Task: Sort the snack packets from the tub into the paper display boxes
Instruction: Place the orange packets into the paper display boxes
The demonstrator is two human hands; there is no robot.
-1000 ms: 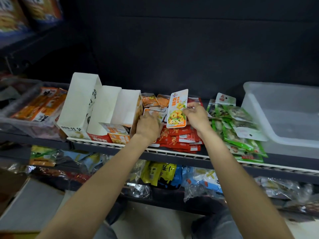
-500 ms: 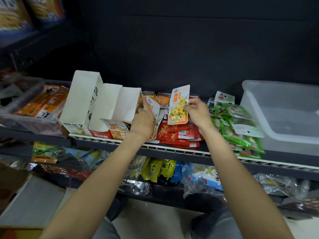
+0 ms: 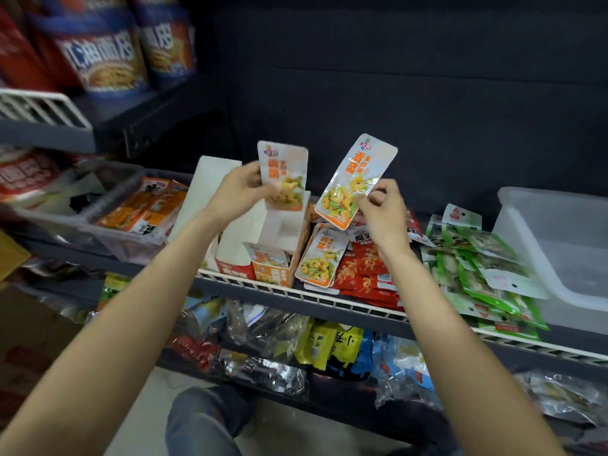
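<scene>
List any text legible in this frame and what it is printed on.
"黄菜", probably: orange characters on the tilted packet pinched by the right hand.
"魔芋", partly covered: red packet on the shelf.
"米": yellow bag below.
Too blurred: upright packet in the left hand, paper display boxes, green packets, large bags top left.

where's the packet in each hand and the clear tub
packet in left hand (image 3: 285, 172), head view, printed front above the fingers
packet in right hand (image 3: 353, 179), head view, middle of its front
clear tub (image 3: 526, 225), head view, near left wall
</scene>
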